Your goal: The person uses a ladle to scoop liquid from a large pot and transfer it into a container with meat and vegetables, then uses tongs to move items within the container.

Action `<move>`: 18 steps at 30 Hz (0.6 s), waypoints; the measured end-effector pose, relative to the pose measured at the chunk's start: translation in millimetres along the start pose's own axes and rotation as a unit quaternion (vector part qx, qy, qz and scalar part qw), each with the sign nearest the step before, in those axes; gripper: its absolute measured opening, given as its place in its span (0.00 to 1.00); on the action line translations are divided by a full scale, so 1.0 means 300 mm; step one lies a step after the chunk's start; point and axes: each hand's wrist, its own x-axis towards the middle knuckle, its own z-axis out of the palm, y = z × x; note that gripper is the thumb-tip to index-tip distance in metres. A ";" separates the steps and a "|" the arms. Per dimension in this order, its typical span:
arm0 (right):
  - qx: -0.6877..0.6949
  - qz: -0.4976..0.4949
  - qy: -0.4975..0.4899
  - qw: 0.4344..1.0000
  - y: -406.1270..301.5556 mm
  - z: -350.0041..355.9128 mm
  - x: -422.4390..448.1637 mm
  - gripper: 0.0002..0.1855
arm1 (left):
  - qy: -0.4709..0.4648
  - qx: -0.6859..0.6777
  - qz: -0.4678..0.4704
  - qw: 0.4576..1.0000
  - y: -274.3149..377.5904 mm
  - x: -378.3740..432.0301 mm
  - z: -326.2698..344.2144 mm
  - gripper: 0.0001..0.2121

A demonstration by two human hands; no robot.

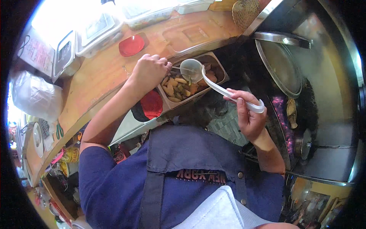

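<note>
My right hand [251, 117] grips the handle of a white plastic ladle [216, 86]. The ladle's translucent bowl is tipped over a rectangular metal food pan [223, 68]. Inside the pan lie pale, elongated food pieces [170, 90] with green bits, and orange-brown pieces at the right. My left hand [153, 68] is closed on a thin stick-like utensil [180, 68], whose far end meets the ladle bowl; its exact kind is unclear. Below my left forearm a red and black cloth item [151, 106] sits beside the pan.
A clear plastic lid [197, 34] and a small red dish [131, 45] rest on the wooden counter [94, 83]. Lidded containers [98, 31] line its back. Stuffed plastic bag [37, 94] and green-handled scissors [59, 131] lie left. A large pot lid [278, 65] leans at right.
</note>
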 end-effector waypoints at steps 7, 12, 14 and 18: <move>-0.016 0.025 -0.010 1.000 0.020 -0.030 -0.007 0.06 | -0.037 -0.021 0.016 0.999 0.020 -0.005 -0.001 0.04; -0.041 0.001 -0.037 0.998 0.040 -0.051 -0.023 0.10 | -0.048 -0.045 0.029 0.997 0.051 -0.045 0.025 0.04; -0.056 -0.011 -0.031 0.998 0.047 -0.057 -0.025 0.10 | -0.063 -0.045 0.023 0.997 0.059 -0.045 0.007 0.04; 0.032 0.069 0.093 0.993 0.071 -0.079 -0.028 0.08 | -0.056 -0.041 0.019 0.997 0.058 -0.028 -0.011 0.07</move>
